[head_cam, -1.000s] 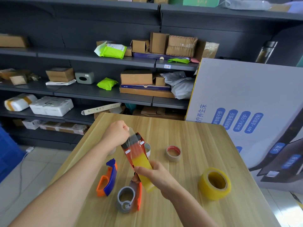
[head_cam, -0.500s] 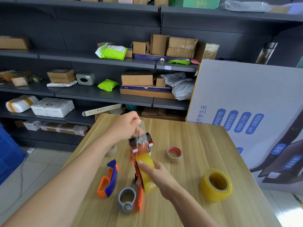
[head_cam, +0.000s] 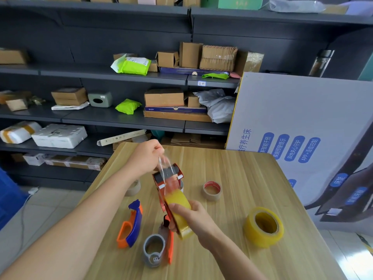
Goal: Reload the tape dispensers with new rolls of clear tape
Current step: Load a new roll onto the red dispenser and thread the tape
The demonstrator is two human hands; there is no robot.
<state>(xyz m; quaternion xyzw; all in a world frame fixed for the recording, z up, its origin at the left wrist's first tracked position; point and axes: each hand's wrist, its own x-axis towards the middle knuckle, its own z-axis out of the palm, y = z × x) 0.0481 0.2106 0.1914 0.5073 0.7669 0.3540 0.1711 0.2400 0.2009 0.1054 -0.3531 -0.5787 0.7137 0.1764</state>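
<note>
Red plastic dispenser (head_cam: pixel 168 179) is up off the table (head_cam: pixel 242 174) now, with the yellowish clear roll (head_cam: pixel 178 199) already seated in it. The right hand (head_cam: pixel 193 217) has its fingers wrapped round the roll and frame, holding both. Compared with a second ago, the left hand (head_cam: pixel 145 156) has moved up and to the right, and the dispenser has swung round so its head points away. That hand pinches the tape end (head_cam: pixel 164 164) between thumb and fingertips, and the strip now runs up over the black roller instead of lying along the side. So I'd say the threading is nearly done on this one, and it just needs laying down onto the blade. Still waiting on the table: the orange and blue dispenser (head_cam: pixel 131 225), the grey and orange dispenser (head_cam: pixel 157 249), a spare yellowish roll (head_cam: pixel 262 227) well off to the right, and a small red-core roll (head_cam: pixel 212 190).
</note>
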